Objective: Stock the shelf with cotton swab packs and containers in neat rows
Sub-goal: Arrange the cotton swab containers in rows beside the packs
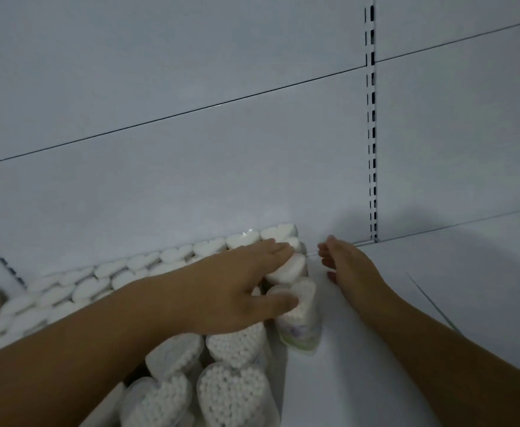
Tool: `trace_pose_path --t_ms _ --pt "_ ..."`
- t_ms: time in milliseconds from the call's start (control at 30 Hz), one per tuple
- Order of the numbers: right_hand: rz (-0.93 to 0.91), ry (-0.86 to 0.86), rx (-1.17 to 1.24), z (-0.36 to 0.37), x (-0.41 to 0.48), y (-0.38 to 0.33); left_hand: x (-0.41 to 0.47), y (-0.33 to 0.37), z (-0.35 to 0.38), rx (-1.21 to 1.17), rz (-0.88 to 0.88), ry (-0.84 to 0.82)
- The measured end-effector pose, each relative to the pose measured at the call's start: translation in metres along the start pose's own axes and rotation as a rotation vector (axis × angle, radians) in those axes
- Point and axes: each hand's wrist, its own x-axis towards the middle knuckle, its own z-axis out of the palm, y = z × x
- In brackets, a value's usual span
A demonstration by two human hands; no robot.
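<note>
The left grip isn't clamped on anything. The hand lies flat with its fingers straight and together, palm down on top of the tubs. The fingertips reach the tops of the tubs nearest the shelf's back edge. The thumb sticks out sideways and presses on the top of the end tub. That one sits at the right end of the block and looks tipped a bit, with its pale printed label facing the bare shelf.

The right grip is just beside that end of the block, not touching it as far as I can see. Its fingers are loosely curled with nothing in them, and the hand sits edge-down on the bare shelf close to the back edge.

The tubs themselves are clear, heart-shaped and packed with white swabs standing on end. They fill the left part of the shelf in rows, running from the back edge toward the front. The front tubs are close enough to see every swab tip. The far ones on the left go blurry.

Behind everything is a plain white back panel with a couple of thin seams. A slotted upright runs down to the shelf's back edge, just right of the right grip.
</note>
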Motion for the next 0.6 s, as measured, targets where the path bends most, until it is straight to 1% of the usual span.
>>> trace_pose_path --t_ms 33,100,200,267,400,467,533,567,600 --pt "-0.009 -0.008 0.014 0.002 -0.003 -0.004 -0.019 -0.003 0.000 -0.006 -0.042 -0.009" --pt "-0.059 -0.053 0.044 0.006 -0.010 -0.008 -0.041 -0.005 0.008 0.053 -0.096 -0.109" --pt "-0.083 -0.148 -0.002 0.014 -0.026 -0.014 -0.061 -0.001 0.015 0.111 -0.120 -0.181" --pt "-0.093 -0.225 -0.071 0.017 -0.032 -0.013 -0.070 0.004 0.018 0.117 -0.127 -0.162" --pt "-0.126 -0.253 -0.130 0.020 -0.037 -0.016 -0.088 0.017 0.022 0.182 -0.126 0.027" --pt "-0.128 -0.258 -0.124 0.021 -0.040 -0.016 -0.094 0.026 0.019 0.266 -0.141 0.022" --pt "-0.112 -0.267 -0.116 0.022 -0.042 -0.016 -0.095 0.029 0.017 0.282 -0.161 -0.071" --pt "-0.111 -0.274 -0.101 0.022 -0.043 -0.015 -0.095 0.030 0.015 0.264 -0.168 -0.101" --pt "-0.114 -0.286 -0.073 0.022 -0.044 -0.015 -0.095 0.030 0.016 0.295 -0.159 -0.101"
